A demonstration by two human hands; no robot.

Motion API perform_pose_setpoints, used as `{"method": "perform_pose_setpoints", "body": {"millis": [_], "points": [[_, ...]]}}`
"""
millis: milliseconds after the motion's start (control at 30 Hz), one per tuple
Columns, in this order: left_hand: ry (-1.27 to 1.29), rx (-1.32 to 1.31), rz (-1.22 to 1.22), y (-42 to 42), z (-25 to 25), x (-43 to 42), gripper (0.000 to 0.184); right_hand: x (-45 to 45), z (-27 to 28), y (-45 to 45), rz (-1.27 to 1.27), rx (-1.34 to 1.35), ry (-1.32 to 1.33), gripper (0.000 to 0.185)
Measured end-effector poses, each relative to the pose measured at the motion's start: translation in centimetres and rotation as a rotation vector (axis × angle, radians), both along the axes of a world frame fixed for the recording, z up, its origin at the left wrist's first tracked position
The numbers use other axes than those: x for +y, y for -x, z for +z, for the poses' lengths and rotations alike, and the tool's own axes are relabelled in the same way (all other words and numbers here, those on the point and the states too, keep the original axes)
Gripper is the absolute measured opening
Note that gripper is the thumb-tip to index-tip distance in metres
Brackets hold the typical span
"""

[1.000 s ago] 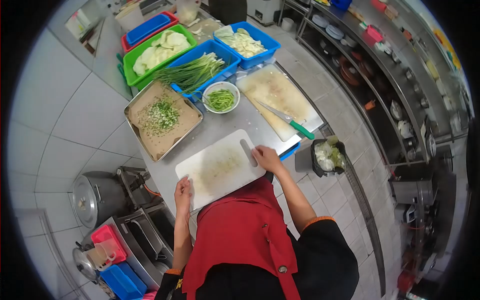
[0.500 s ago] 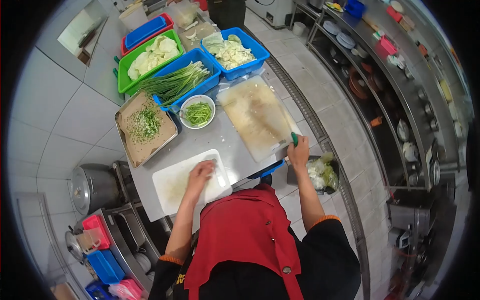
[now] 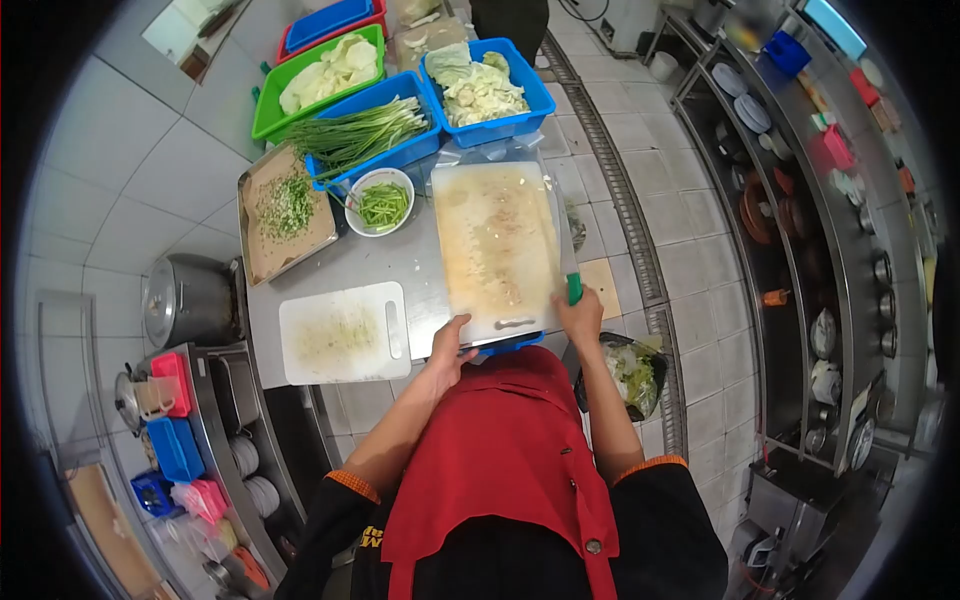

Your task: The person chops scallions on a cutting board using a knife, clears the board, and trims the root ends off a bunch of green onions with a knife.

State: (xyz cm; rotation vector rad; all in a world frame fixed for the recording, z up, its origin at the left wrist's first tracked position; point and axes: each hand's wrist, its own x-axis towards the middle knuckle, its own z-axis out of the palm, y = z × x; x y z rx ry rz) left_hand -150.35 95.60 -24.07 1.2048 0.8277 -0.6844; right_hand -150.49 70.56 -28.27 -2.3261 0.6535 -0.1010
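A large stained cutting board (image 3: 500, 240) lies toward the right side of the steel table. My left hand (image 3: 450, 352) grips its near left corner, thumb at the edge and the other fingers partly hidden. My right hand (image 3: 580, 312) is closed round the green handle of a knife (image 3: 575, 289), against the board's near right edge; most of the blade is out of sight. To the left rests a smaller white cutting board (image 3: 340, 335) with faint green stains, which neither hand touches. Beyond it stands a white bowl (image 3: 352, 215) of cut green stalks.
A metal tray (image 3: 262, 255) holds chopped greens. Behind are a blue tub (image 3: 425, 143) of spring onions, another blue tub (image 3: 500, 133) of cut cabbage and a green tub (image 3: 262, 125) of leaves. A bin (image 3: 655, 385) of scraps stands right of the table; shelves (image 3: 770, 240) line the far right.
My left hand has moved from the small white board to the large board's near left corner. The large board now sits straighter before me. My right hand still holds the knife.
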Motion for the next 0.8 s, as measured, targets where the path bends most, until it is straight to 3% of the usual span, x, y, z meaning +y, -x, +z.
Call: {"method": "perform_pose_setpoints", "body": {"millis": [33, 100, 167, 233, 300, 433, 500, 633, 667, 700, 767, 800], "points": [[-0.002, 0.005, 0.013, 0.9, 1.7, -0.6, 0.041, 0.3, -0.2, 1.3, 0.015, -0.003, -0.088, 0.044], [0.176, -0.364, 0.253, 2.7, 3.7, -1.3, 0.038, 0.7, -0.6, 2.9, 0.039, -0.017, -0.261, 0.041], [0.231, -0.43, 0.267, 3.9, 4.9, -1.1, 0.041, 1.8, -0.6, 4.8, 0.071, -0.055, -0.34, 0.038], [-0.002, -0.544, 0.172, 4.1, 5.8, -2.1, 0.04, 3.1, -0.3, 5.9, 0.111, -0.094, -0.426, 0.035], [-0.018, -0.565, 0.161, 3.1, 4.7, -2.5, 0.038, 4.0, 0.2, 6.4, 0.094, -0.077, -0.712, 0.03], [-0.146, -0.772, 0.295, 0.5, 10.0, -2.5, 0.03, 3.2, 3.3, 6.0, -0.069, -0.179, -0.865, 0.023], [-0.379, -0.834, 0.327, 0.3, 11.8, 0.4, 0.028, 2.5, 5.1, 5.3, 0.0, -0.295, -1.048, 0.02], [-0.405, -0.848, 0.408, 0.3, 12.0, 7.4, 0.033, 5.6, 10.6, 3.0, 0.29, -0.326, -1.201, 0.017], [-0.459, -0.83, 0.361, 0.5, 11.2, 9.8, 0.035, 6.0, 8.8, 3.0, 0.34, -0.289, -1.044, 0.025], [-0.509, -0.814, 0.313, 0.6, 10.4, 12.2, 0.036, 6.9, 8.7, 2.8, 0.342, -0.291, -1.048, 0.025], [-0.508, -0.755, 0.33, 1.3, 9.7, 17.3, 0.039, 8.7, 8.4, 1.9, 0.254, -0.356, -0.491, 0.034], [-0.512, -0.718, 0.309, 1.7, 9.3, 20.0, 0.04, 9.2, 6.3, 1.5, 0.227, -0.323, -0.409, 0.041]]}}
